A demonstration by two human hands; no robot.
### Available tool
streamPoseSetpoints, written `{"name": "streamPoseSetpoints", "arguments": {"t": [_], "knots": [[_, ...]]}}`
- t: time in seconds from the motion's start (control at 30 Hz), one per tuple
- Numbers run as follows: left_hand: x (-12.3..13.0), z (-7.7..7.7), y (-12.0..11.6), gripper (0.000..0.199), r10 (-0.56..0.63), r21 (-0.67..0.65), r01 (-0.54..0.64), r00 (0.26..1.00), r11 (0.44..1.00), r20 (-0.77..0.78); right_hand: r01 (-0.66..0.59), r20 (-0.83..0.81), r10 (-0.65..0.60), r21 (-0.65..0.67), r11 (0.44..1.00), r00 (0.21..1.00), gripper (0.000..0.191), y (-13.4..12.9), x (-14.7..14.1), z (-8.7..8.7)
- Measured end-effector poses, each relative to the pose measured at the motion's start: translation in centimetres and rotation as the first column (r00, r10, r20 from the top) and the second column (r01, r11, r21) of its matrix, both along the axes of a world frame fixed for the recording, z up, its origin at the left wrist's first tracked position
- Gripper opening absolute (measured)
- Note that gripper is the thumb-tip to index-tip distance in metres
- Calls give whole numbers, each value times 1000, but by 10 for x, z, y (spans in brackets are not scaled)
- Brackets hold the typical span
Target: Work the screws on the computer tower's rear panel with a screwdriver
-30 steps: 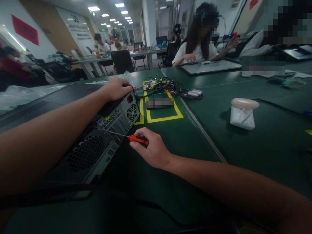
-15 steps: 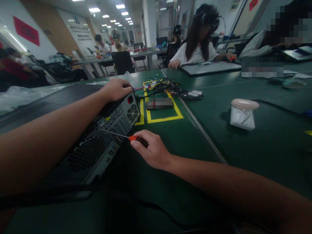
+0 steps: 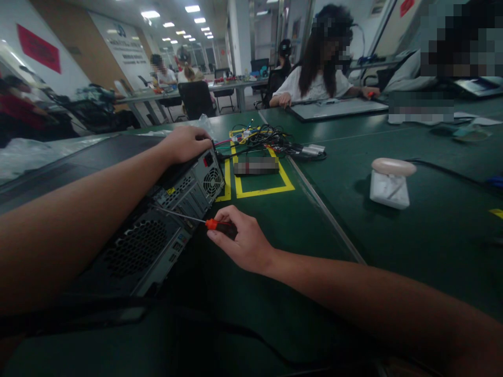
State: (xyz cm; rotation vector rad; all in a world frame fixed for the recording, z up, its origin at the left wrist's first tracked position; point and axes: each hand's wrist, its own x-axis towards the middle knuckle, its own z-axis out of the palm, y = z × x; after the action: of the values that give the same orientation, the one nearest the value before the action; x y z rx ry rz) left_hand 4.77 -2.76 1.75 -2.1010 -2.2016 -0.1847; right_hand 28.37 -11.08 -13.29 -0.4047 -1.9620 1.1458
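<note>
While the left hand [image 3: 188, 144] lies over the top edge of the computer [image 3: 187, 196], near its far corner, the right hand [image 3: 245, 241] grips a screwdriver [image 3: 211, 224]; its fingers and thumb are closed around the orange and dark handle. The left hand's fingers bend at the edge and are partly hidden, so whether they clasp it or merely rest there cannot be told; the thin metal shaft points left across the back of the computer, its tip at the rear face just above a large honeycomb vent [image 3: 137, 246]; whether the tip sits in a screw is too small to tell.

The computer lies at a slant on the left side of a green table [image 3: 322, 230]; its back, with a round fan grille [image 3: 212, 181], faces the right hand. Beyond the right hand, yellow tape [image 3: 265, 193] marks out shapes on the table; a blurred, dark block [image 3: 256, 165] lies within one outline, and a tangle of cables [image 3: 271, 137] is heaped behind it. Well to the right stands a small white case [image 3: 390, 193] with its lid raised; clear plastic [image 3: 35, 152] lies at the far left; across the table, a person [image 3: 322, 78] sits by a flat panel [image 3: 341, 109].
</note>
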Motion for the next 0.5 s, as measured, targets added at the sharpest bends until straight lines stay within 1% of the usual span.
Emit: {"name": "streamPoseSetpoints", "arguments": {"t": [0.23, 0.37, 0.5], "knots": [[-3, -3, 3, 57, 0, 23, 0, 1000, 1000, -3, -7, 0, 7, -9, 1000, 1000, 19, -1, 0, 0], [-4, -3, 4, 60, -14, 23, 14, 1000, 1000, -5, -7, 10, 7, -22, 1000, 1000, 20, -1, 0, 0], [-3, -3, 4, 63, -16, 26, 16, 1000, 1000, 2, 2, 11, -2, -8, 1000, 1000, 20, -1, 0, 0]]}}
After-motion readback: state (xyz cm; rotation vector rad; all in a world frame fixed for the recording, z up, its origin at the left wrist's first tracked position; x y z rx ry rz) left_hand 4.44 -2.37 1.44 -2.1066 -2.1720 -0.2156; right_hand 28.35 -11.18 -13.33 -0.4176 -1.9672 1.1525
